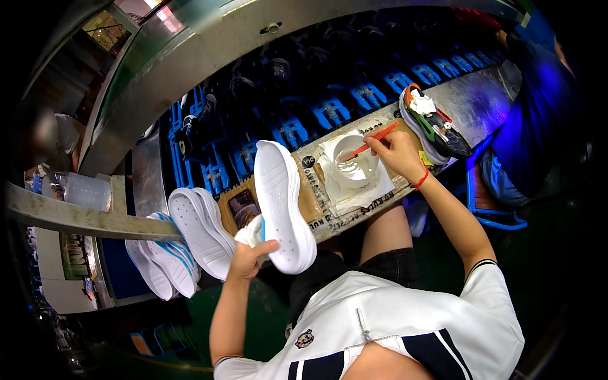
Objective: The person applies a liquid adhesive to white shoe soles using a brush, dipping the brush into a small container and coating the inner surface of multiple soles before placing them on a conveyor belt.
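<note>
My left hand (249, 256) grips a white shoe sole (282, 201) near its heel, thumb on the inner face. The sole is tilted up, its dotted inside toward me, and a crumpled white cloth or glove shows beside that hand. In my right hand (398, 154) is a brush with a red-orange handle (384, 132). Its lower end dips into a whitish translucent bowl (342, 144) of clear-looking liquid; the tip is hard to make out. White sheets (345, 201) lie under the bowl on the bench.
More white soles (200, 223) stand in a row at the left, some with blue edges. A multicoloured shoe (430, 126) sits on the right. Beyond the bench runs a rack of blue holders (329, 113). A metal beam (152, 101) arches overhead; another person (538, 107) is at right.
</note>
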Tool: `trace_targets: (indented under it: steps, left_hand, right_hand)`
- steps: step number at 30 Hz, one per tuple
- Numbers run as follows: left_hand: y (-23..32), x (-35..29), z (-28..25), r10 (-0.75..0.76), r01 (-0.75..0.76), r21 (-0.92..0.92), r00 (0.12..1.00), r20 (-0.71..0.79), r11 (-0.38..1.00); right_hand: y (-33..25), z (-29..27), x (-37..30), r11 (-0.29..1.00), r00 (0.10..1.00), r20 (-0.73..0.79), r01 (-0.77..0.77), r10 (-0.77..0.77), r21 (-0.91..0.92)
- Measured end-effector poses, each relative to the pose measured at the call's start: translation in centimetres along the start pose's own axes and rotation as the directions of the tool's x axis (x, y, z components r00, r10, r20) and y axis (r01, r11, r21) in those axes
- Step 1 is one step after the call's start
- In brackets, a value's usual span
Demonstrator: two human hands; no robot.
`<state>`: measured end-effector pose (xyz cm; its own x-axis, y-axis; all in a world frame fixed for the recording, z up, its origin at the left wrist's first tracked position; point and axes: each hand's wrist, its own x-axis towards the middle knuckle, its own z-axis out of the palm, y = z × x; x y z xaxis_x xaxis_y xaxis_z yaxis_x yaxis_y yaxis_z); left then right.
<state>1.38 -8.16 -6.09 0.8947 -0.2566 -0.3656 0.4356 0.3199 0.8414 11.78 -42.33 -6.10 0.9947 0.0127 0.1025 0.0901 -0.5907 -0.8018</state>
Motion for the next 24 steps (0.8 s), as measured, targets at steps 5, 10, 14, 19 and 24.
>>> trace_targets:
  steps: [5,10,14,19,24]
  left_hand:
    - [-5.5,-0.7,0.3,0.139,0.080,-0.705,0.959,0.248,0.705]
    - [-8.0,-0.3,0.9,0.098,0.081,-0.666,0.969,0.227,0.742]
    - [-6.8,0.6,2.3,-0.064,0.271,-0.511,0.921,0.385,0.816]
    - [-5.9,0.8,2.2,-0.107,0.478,-0.524,0.801,0.588,0.705]
    - [-5.7,1.3,2.2,-0.221,0.576,-0.533,0.780,0.585,0.620]
  right_hand:
    - [2.0,-1.5,0.2,0.913,0.971,0.110,-0.237,0.212,0.333]
    - [0.5,-2.6,0.1,0.567,0.892,0.342,-0.451,0.295,0.689]
    - [-3.9,-1.4,-0.5,0.707,0.918,0.395,-0.305,0.040,0.638]
    - [-7.6,0.1,0.3,0.875,0.844,0.336,0.275,-0.418,0.398]
    - [-10.0,2.0,-0.6,0.810,0.614,0.529,0.437,-0.586,0.391]
